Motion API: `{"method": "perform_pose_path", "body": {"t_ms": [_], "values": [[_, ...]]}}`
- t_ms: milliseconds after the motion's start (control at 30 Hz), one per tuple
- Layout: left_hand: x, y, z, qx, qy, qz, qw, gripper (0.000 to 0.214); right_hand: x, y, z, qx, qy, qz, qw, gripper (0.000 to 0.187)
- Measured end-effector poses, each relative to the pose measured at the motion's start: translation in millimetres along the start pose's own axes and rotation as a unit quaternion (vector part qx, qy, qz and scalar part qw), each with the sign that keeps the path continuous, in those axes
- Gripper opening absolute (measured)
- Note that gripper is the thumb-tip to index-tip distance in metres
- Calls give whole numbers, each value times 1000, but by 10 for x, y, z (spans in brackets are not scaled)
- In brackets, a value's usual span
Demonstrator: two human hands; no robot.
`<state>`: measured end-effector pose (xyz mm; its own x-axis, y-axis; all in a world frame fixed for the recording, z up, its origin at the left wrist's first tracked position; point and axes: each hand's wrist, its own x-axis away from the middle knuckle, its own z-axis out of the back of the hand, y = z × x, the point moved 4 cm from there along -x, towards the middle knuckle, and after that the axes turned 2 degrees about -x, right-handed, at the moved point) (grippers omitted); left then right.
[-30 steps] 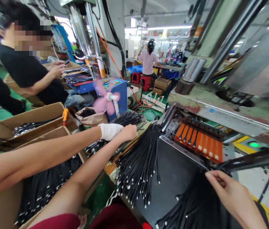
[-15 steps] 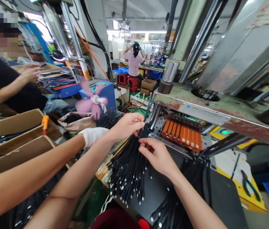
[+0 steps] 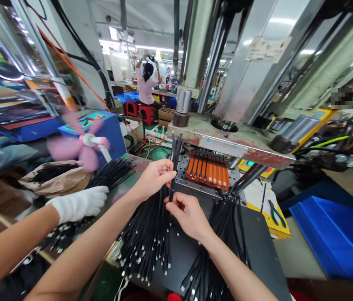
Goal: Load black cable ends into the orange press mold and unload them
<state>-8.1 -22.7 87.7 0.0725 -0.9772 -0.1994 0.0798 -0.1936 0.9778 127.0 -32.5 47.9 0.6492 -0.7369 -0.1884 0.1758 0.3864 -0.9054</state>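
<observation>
- The left hand [image 3: 153, 177] had its fingers clenched round the upper end of a fanned bundle of black cables [image 3: 146, 238] that lay on the dark worktop [image 3: 257, 251], its lower ends hanging past the near edge.
- The right hand [image 3: 189, 217] pinched one or two strands just below the left, fingers closed on them, close to touching the left hand.
- To separate strands cleanly, it seemed wise to keep the left grip firm and draw single cables out along their length, so the silver tips did not snag.
- A second bundle [image 3: 223, 234] lay just to the right, near enough to tangle.
- Beyond, at the far edge, sat the press's orange fixture [image 3: 209, 173].
- A co-worker's white-gloved hand [image 3: 77, 203] rested on more cables at the left, and a pink fan [image 3: 79, 144] spun behind it.
</observation>
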Motion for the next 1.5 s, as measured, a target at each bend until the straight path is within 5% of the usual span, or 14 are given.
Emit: {"method": "perform_pose_path", "body": {"t_ms": [433, 600, 900, 1100, 1500], "values": [[45, 121, -247, -27, -54, -58, 996, 19, 174, 93, 138, -28, 37, -4, 999, 28], [158, -116, -373, -27, -174, 12, 984, 31, 324, 127, 343, -91, 102, -9, 991, 22], [766, -635, -520, -52, -372, 133, 917, 35, 435, 370, 584, -150, 178, -33, 972, 29], [890, -713, -494, 26, -350, 216, 911, 42, 381, 436, 543, -162, 194, -39, 967, 30], [910, -840, -546, 54, -237, 252, 937, 32, 401, 403, 523, -157, 194, -44, 967, 29]]}}
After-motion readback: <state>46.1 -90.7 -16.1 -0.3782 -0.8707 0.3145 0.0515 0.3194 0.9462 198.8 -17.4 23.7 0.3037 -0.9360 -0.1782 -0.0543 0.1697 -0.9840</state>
